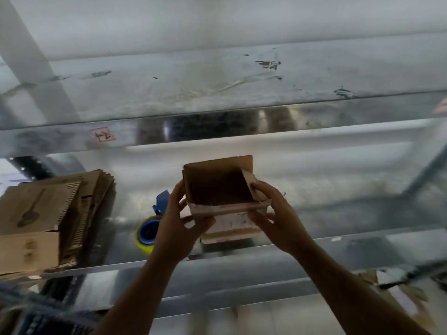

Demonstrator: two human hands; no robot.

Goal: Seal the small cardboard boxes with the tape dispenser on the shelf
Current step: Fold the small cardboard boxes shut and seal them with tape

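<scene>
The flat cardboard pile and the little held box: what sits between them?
The blue tape dispenser with its yellow roll sits there on the shelf, partly hidden behind the left hand gripping the small box, as the head view shows.

Both hands hold a small cardboard box (219, 187) above the metal shelf (314, 211) — the left hand (177, 228) grips its left side, the right hand (273, 211) its right, thumb on a flap. The box's top is open. Left of the hands lies a blue-and-yellow tape dispenser (146, 232) — further left, a stack of flattened cardboard (48, 213).
</scene>
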